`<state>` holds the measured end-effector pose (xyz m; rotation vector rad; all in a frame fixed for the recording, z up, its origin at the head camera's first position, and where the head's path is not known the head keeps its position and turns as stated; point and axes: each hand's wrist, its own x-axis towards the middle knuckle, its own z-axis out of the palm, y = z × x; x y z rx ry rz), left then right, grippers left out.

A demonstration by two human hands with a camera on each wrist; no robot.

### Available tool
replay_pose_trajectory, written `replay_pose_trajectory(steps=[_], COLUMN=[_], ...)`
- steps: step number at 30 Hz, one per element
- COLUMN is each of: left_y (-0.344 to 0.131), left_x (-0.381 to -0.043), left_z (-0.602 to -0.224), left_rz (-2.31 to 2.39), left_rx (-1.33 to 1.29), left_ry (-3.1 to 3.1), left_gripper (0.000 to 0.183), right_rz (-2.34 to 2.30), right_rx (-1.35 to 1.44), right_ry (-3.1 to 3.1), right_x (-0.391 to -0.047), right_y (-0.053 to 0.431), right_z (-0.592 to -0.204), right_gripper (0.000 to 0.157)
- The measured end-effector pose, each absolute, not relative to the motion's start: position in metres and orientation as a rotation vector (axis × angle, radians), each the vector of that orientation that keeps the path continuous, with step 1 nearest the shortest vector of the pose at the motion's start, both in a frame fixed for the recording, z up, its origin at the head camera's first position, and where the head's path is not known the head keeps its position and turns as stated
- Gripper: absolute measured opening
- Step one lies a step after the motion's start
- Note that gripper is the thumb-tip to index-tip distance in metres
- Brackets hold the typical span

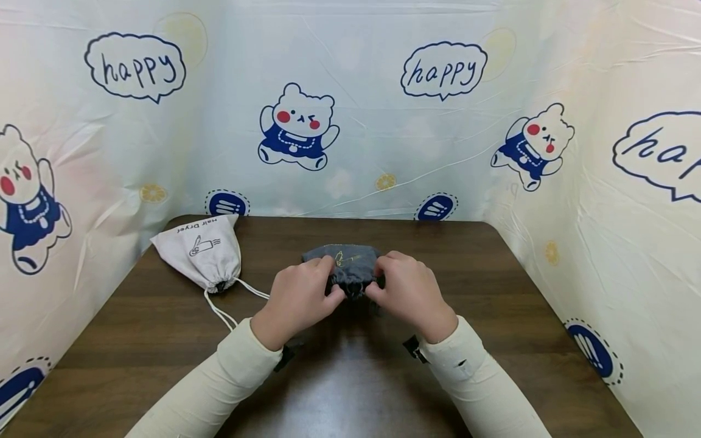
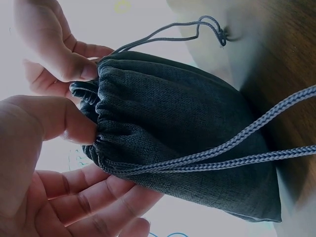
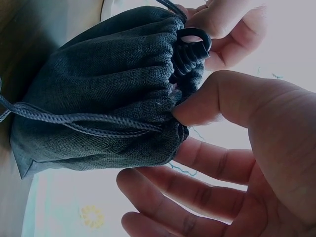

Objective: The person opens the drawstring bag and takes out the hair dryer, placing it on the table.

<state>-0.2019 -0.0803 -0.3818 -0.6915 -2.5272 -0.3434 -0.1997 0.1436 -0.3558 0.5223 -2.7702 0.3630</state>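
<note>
A dark grey drawstring bag (image 1: 350, 258) with a small yellow print stands on the table, its gathered mouth toward me. My left hand (image 1: 298, 298) pinches the left side of the mouth between thumb and fingers. On the opposite side, my right hand (image 1: 411, 292) pinches the rim the same way. In the right wrist view a black ribbed cable end (image 3: 190, 57) with a loop pokes out of the opening. Grey braided cords (image 2: 212, 155) hang from both sides of the bag. The rest of its contents is hidden by the cloth.
A white drawstring bag (image 1: 205, 249) printed "Hair Dryer" lies at the table's back left, its white cords (image 1: 221, 313) trailing toward my left forearm. The brown wooden table (image 1: 465, 261) ends at a printed curtain (image 1: 361, 134) behind and at both sides.
</note>
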Motion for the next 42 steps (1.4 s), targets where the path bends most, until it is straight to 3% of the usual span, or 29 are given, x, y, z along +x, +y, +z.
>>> replay_pose_trajectory(steps=[22, 42], left_y=[-0.08, -0.079], left_x=[-0.203, -0.203], left_z=[-0.383, -0.383], left_rz=[-0.414, -0.406], left_rx=[-0.717, -0.71], left_ry=[-2.528, -2.502], left_gripper=[0.016, 0.023], right_rz=[0.348, 0.265], right_rx=[0.507, 0.514], right_ry=[-2.778, -2.804], right_x=[-0.204, -0.207], right_y=[0.144, 0.141], right_z=[-0.362, -0.37], right_gripper=[0.016, 0.031])
